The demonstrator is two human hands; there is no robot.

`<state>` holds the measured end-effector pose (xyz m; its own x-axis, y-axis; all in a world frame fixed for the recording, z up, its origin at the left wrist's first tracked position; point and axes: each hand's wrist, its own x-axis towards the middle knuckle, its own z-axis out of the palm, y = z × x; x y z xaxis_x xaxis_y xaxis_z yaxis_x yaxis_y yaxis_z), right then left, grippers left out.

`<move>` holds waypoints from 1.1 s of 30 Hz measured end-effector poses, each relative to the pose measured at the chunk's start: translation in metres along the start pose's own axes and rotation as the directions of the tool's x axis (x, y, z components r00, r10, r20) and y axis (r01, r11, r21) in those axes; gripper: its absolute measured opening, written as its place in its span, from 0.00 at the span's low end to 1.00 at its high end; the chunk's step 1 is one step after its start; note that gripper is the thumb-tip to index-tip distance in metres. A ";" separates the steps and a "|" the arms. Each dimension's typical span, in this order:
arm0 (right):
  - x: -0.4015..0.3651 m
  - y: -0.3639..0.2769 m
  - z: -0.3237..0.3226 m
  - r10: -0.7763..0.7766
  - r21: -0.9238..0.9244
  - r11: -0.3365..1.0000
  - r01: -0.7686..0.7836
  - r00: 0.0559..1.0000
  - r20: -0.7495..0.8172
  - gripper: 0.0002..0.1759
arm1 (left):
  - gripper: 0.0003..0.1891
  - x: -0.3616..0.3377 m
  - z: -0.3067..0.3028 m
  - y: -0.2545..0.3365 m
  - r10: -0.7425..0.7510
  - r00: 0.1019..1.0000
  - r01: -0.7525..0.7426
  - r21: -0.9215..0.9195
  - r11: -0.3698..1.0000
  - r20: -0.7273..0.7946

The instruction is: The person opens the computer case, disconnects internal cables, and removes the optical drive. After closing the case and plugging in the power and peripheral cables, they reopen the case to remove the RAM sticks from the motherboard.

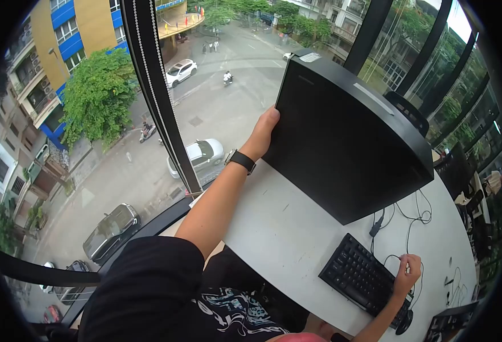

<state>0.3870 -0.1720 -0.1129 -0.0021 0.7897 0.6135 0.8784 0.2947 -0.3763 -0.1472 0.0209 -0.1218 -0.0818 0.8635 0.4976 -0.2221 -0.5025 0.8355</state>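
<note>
My left hand point(263, 135), with a black-banded watch point(243, 162) on the wrist, grips the left edge of a black monitor point(342, 137). Its thumb lies at the front edge, and the other fingers are hidden behind. The monitor's screen is dark, and it appears slanted in the view; its stand is hidden. Over the right end of a black keyboard point(356, 273), my right hand point(408, 275) is closed with its fingertips pinched on a thin black cable point(391, 257). A black mouse point(404, 322) lies below that hand, partly behind the wrist.
The white desk point(262, 211) has a curved front edge. A cable connector point(376, 227) and loose cables point(419, 215) lie beneath the monitor's right side. Tall windows stand left and behind, with a street outside. A black chair point(407, 111) is behind the monitor.
</note>
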 end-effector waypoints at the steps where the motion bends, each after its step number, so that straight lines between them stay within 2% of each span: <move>1: -0.001 -0.002 -0.001 -0.008 0.006 1.000 0.008 1.000 -0.005 0.06 | 0.42 -0.001 0.001 0.001 -0.023 1.000 0.023 0.002 1.000 -0.011; 7: -0.002 -0.030 -0.004 -0.061 0.034 0.998 0.061 0.998 0.003 0.06 | 0.43 0.001 -0.003 -0.007 -0.061 0.998 0.062 0.028 0.998 -0.032; 11: -0.001 -0.040 -0.005 -0.092 0.053 0.994 0.092 0.996 -0.003 0.06 | 0.43 0.000 -0.001 -0.008 -0.033 0.998 0.035 0.045 0.998 -0.056; 15: -0.002 -0.033 0.004 -0.052 0.061 0.997 0.054 0.998 -0.032 0.06 | 0.44 0.000 0.000 -0.004 0.001 1.000 -0.002 0.039 0.999 0.024; 17: 0.008 -0.029 0.006 -0.045 0.033 0.999 0.043 0.997 0.067 0.03 | 0.44 0.007 -0.006 -0.003 0.009 0.998 -0.010 0.009 1.000 0.055; 18: 0.020 -0.043 0.005 -0.054 0.027 0.998 0.052 0.996 0.072 0.03 | 0.45 0.008 -0.011 -0.004 -0.037 0.992 0.037 0.008 0.999 0.121; 19: 0.033 -0.059 0.004 -0.041 0.087 0.996 0.037 0.998 0.046 0.10 | 0.46 0.007 -0.016 -0.005 -0.087 0.979 0.087 0.013 0.996 0.186; 20: 0.048 -0.073 0.005 -0.023 0.150 0.989 0.020 1.000 0.019 0.18 | 0.46 0.007 -0.020 -0.004 -0.089 0.980 0.089 0.009 0.996 0.180; 22: 0.075 -0.084 0.015 0.053 0.436 0.897 -0.072 0.997 0.056 0.40 | 0.47 0.014 -0.025 0.001 -0.094 0.963 0.084 0.053 0.995 0.252; 23: 0.090 -0.096 0.025 0.047 0.433 0.899 -0.062 0.998 0.045 0.40 | 0.47 0.018 -0.026 0.004 -0.082 0.963 0.072 0.048 0.996 0.255; 25: 0.111 -0.127 0.054 -0.016 0.656 0.752 -0.062 0.993 0.113 0.57 | 0.53 0.026 -0.024 0.010 -0.065 0.952 0.084 -0.049 0.995 0.301; 27: 0.125 -0.136 0.084 -0.035 0.795 0.595 -0.113 0.985 0.166 0.63 | 0.50 0.034 -0.018 0.022 -0.051 0.948 0.068 -0.043 0.997 0.315; 28: 0.125 -0.137 0.102 0.047 0.842 0.525 -0.126 0.992 0.119 0.60 | 0.46 0.035 -0.017 0.026 -0.054 0.941 0.067 -0.026 0.997 0.333; 29: 0.124 -0.140 0.115 0.050 0.843 0.524 -0.123 0.992 0.113 0.60 | 0.46 0.036 -0.016 0.026 -0.053 0.940 0.065 -0.024 0.998 0.338; 31: 0.132 -0.149 0.133 0.290 0.938 0.315 -0.146 0.956 0.051 0.53 | 0.44 0.033 -0.011 0.026 -0.006 0.965 0.027 -0.076 0.997 0.260; 32: 0.134 -0.154 0.142 0.375 0.963 0.226 -0.147 0.926 0.053 0.46 | 0.44 0.031 -0.011 0.026 0.001 0.965 0.020 -0.078 0.997 0.263; 33: 0.137 -0.149 0.145 0.377 0.964 0.226 -0.140 0.925 0.046 0.46 | 0.42 0.027 -0.011 0.026 0.000 0.975 0.017 -0.074 0.997 0.220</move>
<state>0.1861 -0.0297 -0.0732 0.3075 0.8664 0.3934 -0.2616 0.4745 -0.8404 -0.1661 0.0316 -0.0895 0.1341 0.8332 0.5365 -0.2944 -0.4835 0.8243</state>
